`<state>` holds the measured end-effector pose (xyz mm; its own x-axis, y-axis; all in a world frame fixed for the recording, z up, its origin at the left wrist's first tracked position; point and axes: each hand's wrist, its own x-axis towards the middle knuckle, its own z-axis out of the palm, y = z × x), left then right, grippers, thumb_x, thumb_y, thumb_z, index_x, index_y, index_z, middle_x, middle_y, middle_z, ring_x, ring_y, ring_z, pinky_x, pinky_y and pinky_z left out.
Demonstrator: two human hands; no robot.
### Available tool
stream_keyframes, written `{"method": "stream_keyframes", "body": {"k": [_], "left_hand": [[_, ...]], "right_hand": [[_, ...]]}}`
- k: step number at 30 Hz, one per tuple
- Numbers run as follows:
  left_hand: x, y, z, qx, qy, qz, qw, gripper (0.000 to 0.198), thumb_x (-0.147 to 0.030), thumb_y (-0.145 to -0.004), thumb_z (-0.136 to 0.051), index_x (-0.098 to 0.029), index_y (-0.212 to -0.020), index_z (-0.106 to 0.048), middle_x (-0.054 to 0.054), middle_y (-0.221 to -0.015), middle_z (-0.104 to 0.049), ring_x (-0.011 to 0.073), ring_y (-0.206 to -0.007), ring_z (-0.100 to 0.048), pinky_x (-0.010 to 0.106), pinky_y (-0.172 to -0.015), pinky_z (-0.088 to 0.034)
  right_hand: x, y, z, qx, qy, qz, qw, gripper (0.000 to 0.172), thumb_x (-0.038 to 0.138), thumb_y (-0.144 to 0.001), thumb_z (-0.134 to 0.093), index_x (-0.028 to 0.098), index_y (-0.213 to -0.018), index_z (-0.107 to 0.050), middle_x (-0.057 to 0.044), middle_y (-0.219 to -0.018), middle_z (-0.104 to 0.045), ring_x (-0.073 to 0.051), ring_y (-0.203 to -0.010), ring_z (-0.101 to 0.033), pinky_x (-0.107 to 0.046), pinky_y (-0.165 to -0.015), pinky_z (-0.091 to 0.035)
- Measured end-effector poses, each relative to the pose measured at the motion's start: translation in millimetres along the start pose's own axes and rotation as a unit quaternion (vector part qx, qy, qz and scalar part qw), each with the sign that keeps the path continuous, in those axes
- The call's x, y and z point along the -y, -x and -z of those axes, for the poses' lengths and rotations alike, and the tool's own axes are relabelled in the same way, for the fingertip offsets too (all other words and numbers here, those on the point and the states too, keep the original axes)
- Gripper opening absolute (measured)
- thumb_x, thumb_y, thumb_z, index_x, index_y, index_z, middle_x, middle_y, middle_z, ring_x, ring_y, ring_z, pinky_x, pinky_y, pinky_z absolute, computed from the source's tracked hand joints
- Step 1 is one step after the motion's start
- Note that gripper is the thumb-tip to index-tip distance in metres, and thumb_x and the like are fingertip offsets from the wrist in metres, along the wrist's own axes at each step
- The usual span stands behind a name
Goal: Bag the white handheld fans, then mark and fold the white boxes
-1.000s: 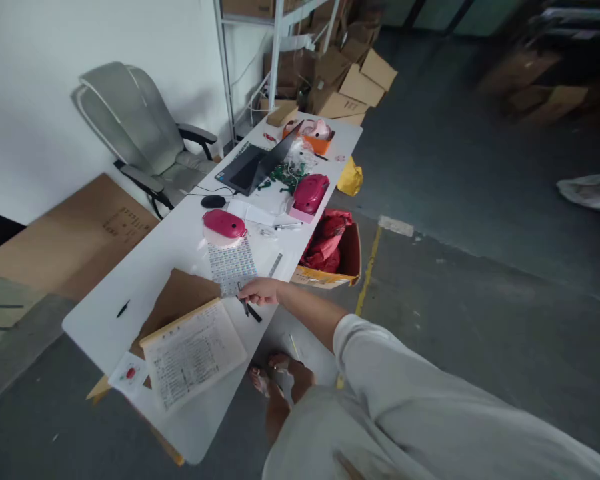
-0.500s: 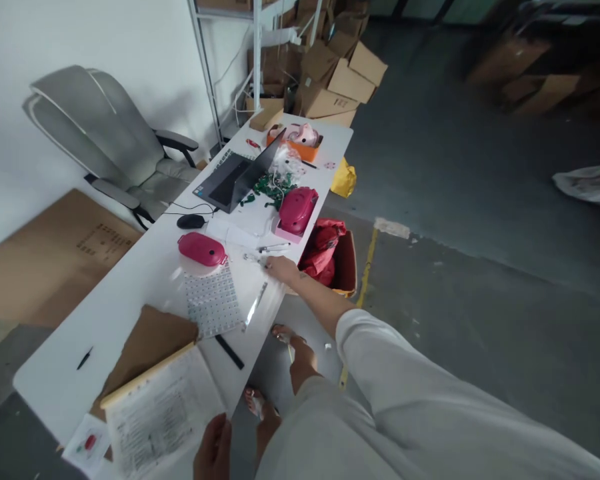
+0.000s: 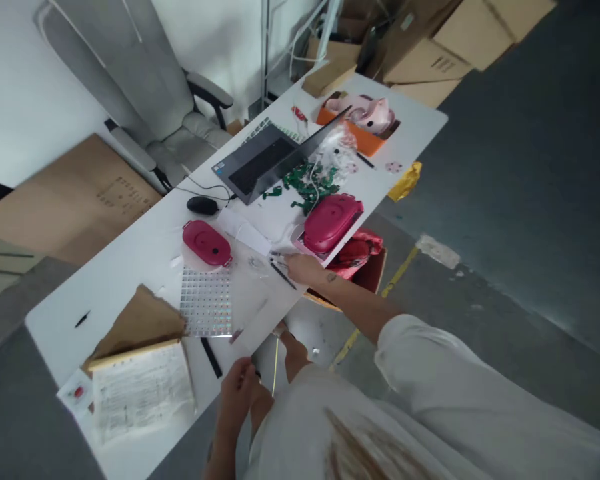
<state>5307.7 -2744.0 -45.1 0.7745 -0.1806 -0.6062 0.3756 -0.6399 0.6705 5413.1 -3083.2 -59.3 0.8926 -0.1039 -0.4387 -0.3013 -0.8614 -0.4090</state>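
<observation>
At our white desk point(image 3: 150, 260), just beside one magenta case point(image 3: 333, 222), we do well to hold our right hand point(image 3: 301, 269) low and light over the dark pen point(image 3: 283, 275). That arm stretches out, fingers bent at the pen, its grip unclear; our left hand point(image 3: 240, 377) hangs by the near edge, fingers curled, contents hidden.

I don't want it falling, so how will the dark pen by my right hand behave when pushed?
Slim as it looks, the dark pen is probably light. Its straight, narrow shape suggests it may roll, and the smooth-looking table could let it slide.
</observation>
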Motion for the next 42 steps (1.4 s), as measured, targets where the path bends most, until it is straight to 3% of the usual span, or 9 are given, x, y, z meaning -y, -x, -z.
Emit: {"method": "stream_keyframes", "body": {"k": [4,7,12,16,23,27,32,37,42], "left_hand": [[-9.0,-8.8,-12.0,-0.012,-0.043,-0.05,0.998,0.035,-0.045,-0.085,-0.051,-0.017,-0.101,-0.065,0.007,-0.088,-0.071,0.0183,-0.076,-0.065,0.031,-0.073,-0.054],[-19.0,-21.1,-24.1,-0.007,-0.123,-0.138,0.983,0.031,-0.034,-0.087,-0.048,-0.018,-0.109,-0.064,0.01,-0.104,-0.068,0.0209,-0.093,-0.064,0.036,-0.086,-0.053],[-27.6,-36.8,-41.2,-0.011,-0.256,-0.157,0.954,0.045,-0.024,-0.09,-0.044,-0.012,-0.132,-0.051,0.018,-0.122,-0.06,0.0275,-0.118,-0.054,0.044,-0.1,-0.045],[-27.1,-40.8,-46.8,0.02,-0.323,-0.123,0.938,0.052,-0.021,-0.089,-0.045,-0.011,-0.14,-0.043,0.018,-0.123,-0.057,0.0279,-0.118,-0.053,0.042,-0.101,-0.044],[-26.7,-40.4,-48.3,0.022,-0.356,-0.125,0.926,0.054,-0.022,-0.091,-0.044,-0.01,-0.143,-0.04,0.017,-0.117,-0.058,0.0284,-0.112,-0.055,0.042,-0.098,-0.044],[-22.3,-40.6,-49.9,0.01,-0.352,-0.125,0.927,0.055,-0.022,-0.09,-0.045,-0.012,-0.144,-0.04,0.017,-0.115,-0.058,0.0283,-0.112,-0.054,0.042,-0.097,-0.044],[-23.9,-41.5,-49.5,0.025,-0.34,-0.115,0.933,0.057,-0.022,-0.089,-0.047,-0.009,-0.144,-0.039,0.019,-0.117,-0.057,0.029,-0.115,-0.052,0.043,-0.1,-0.043],[-29.9,-40.5,-45.4,0.033,-0.333,-0.104,0.937,0.058,-0.022,-0.089,-0.046,-0.01,-0.145,-0.038,0.018,-0.12,-0.057,0.0269,-0.115,-0.053,0.04,-0.101,-0.042],[-29.7,-39.9,-43.0,0.04,-0.325,-0.107,0.939,0.058,-0.022,-0.089,-0.045,-0.011,-0.145,-0.038,0.017,-0.12,-0.057,0.0262,-0.117,-0.052,0.038,-0.1,-0.043]], "right_hand": [[-16.5,-0.8,19.3,0.044,-0.03,0.037,0.998,0.01,0.021,-0.076,-0.059,0.014,-0.08,-0.065,-0.009,-0.078,-0.067,-0.022,-0.078,-0.064,-0.027,-0.066,-0.046],[-21.1,-0.1,18.5,0.06,-0.153,0.06,0.985,0.023,0.038,-0.086,-0.049,0.016,-0.084,-0.057,0.0,-0.061,-0.058,-0.013,-0.057,-0.056,-0.022,-0.054,-0.042],[0.0,16.1,-25.4,0.014,-0.446,0.051,0.893,0.037,0.056,-0.079,-0.054,0.02,-0.083,-0.048,0.006,-0.052,-0.05,-0.01,-0.045,-0.045,-0.022,-0.048,-0.036],[12.8,32.1,-54.9,-0.062,-0.354,0.114,0.926,0.028,0.048,-0.083,-0.052,0.019,-0.083,-0.054,0.001,-0.07,-0.06,-0.012,-0.058,-0.051,-0.024,-0.061,-0.042],[8.1,37.3,-60.5,-0.034,-0.266,0.118,0.956,0.022,0.042,-0.086,-0.049,0.021,-0.083,-0.056,-0.001,-0.078,-0.063,-0.015,-0.071,-0.056,-0.027,-0.074,-0.044],[6.4,40.3,-53.6,-0.04,-0.317,0.113,0.941,0.025,0.044,-0.084,-0.05,0.02,-0.083,-0.056,-0.001,-0.077,-0.062,-0.014,-0.068,-0.056,-0.026,-0.071,-0.045],[-5.1,39.2,-21.2,-0.175,-0.374,0.015,0.911,0.034,0.052,-0.085,-0.048,0.019,-0.086,-0.054,0.001,-0.063,-0.054,-0.013,-0.055,-0.05,-0.024,-0.055,-0.041],[-12.3,33.1,8.3,-0.135,-0.204,0.041,0.969,0.025,0.031,-0.09,-0.047,0.017,-0.103,-0.062,-0.002,-0.071,-0.064,-0.016,-0.06,-0.058,-0.026,-0.063,-0.045],[-4.9,22.5,-3.7,-0.073,0.046,0.148,0.985,0.044,0.003,-0.083,-0.042,0.013,-0.123,-0.057,-0.012,-0.11,-0.067,-0.023,-0.11,-0.057,-0.031,-0.098,-0.042]]}}
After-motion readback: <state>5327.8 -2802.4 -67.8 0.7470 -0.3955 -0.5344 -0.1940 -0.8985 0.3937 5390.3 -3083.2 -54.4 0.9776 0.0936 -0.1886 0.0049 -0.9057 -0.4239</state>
